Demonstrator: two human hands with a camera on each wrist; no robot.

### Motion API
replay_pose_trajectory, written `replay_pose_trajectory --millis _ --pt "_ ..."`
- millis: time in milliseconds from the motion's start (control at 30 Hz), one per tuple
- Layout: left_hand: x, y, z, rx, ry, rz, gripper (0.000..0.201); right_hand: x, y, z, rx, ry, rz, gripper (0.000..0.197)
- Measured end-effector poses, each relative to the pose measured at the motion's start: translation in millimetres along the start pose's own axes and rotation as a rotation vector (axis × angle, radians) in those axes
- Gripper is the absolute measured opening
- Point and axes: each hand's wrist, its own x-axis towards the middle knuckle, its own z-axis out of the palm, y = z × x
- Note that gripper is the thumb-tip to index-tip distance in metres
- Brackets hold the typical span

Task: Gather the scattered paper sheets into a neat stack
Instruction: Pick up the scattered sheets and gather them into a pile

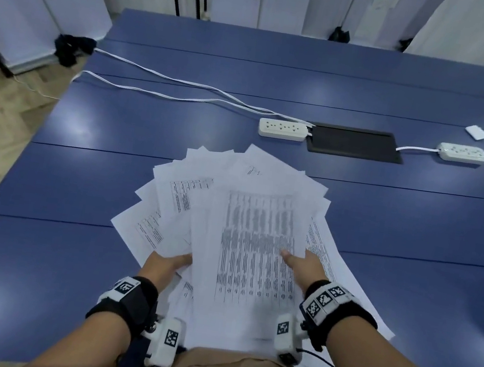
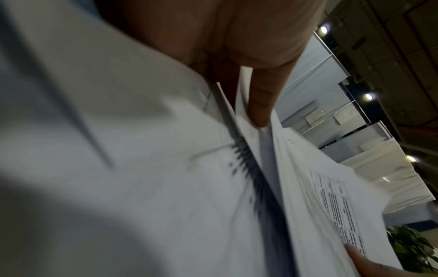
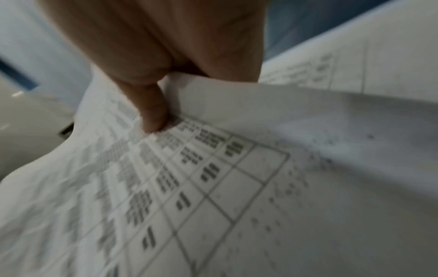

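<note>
Loosely fanned paper sheets (image 1: 246,230), uncountable, both hands' fingers (image 3: 151,112) pinching them; two power strips (image 1: 282,129).

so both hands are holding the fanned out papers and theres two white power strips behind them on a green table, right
Not quite: the table is blue, not green, as the head view shows. The rest holds: the left hand and right hand both grip the fanned papers, and two white power strips lie behind them.
</note>
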Motion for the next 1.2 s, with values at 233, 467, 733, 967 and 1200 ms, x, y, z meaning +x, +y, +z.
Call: replay_pose_trajectory --millis 233,467,733,967,1200 --pt "-6.3 6.6 -2.5 0.147 -0.080 -0.050 0.077 17.1 -3.0 9.8 0.207 0.084 0.097 0.053" --pt "-0.2 24.5 -7.3 -0.121 -0.103 -0.067 0.066 31.0 -14.9 -2.5 -0.108 0.091 -0.031 0.041" --pt "32.6 14.7 -4.0 0.337 0.219 -0.011 0.012 53.6 -34.8 0.3 -0.408 0.028 -0.130 0.046" --pt "38.6 37.1 9.0 0.262 0.268 0.006 0.032 54.3 -46.7 13.2 -0.407 -0.142 -0.268 0.048" --pt "25.7 46.0 30.5 0.086 0.072 -0.008 0.099 58.1 -28.8 38.5 -0.185 0.018 -0.151 0.079"
